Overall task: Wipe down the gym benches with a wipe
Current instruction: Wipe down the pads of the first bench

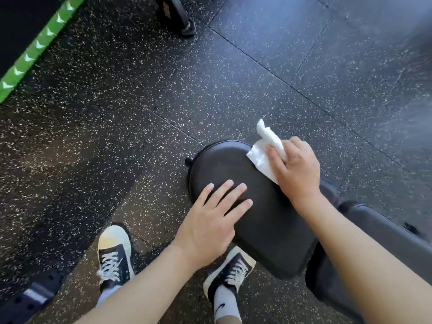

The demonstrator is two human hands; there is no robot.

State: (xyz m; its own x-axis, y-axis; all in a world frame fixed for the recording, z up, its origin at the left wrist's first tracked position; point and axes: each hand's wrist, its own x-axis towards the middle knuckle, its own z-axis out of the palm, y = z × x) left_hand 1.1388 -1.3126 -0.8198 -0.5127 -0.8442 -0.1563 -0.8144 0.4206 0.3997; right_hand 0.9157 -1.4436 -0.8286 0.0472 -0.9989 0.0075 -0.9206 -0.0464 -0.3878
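Your right hand has its fingers curled around a crumpled white wipe, pressing it against the far right edge of the black seat pad. Part of the wipe lies flat on the pad and part bunches up past your fingertips, hanging out over the floor. Your left hand lies open, fingers straight and spread, palm down on the near left part of the same pad; it holds nothing and seems to be steadying the pad or yourself.

To do this pass well, I'd say flatten more of the wipe under your palm so a broad face meets the vinyl, rather than the bunched end that touches nothing. Draw it in overlapping strokes from the rounded far end towards you, and run it round the rim, where sweat tends to gather. You will need to lift the left hand to reach the patch beneath it.

The pad is smooth, dark and slightly glossy, rounded at its far end and squared at the near end. No streaks or wet sheen are plain enough to tell which parts are already wiped. A second padded section of the bench lies to the right, near your right forearm, apparently awaiting its turn.

Beyond that is speckled black rubber floor, your two sneakers near left, and a green-striped edge at far left.
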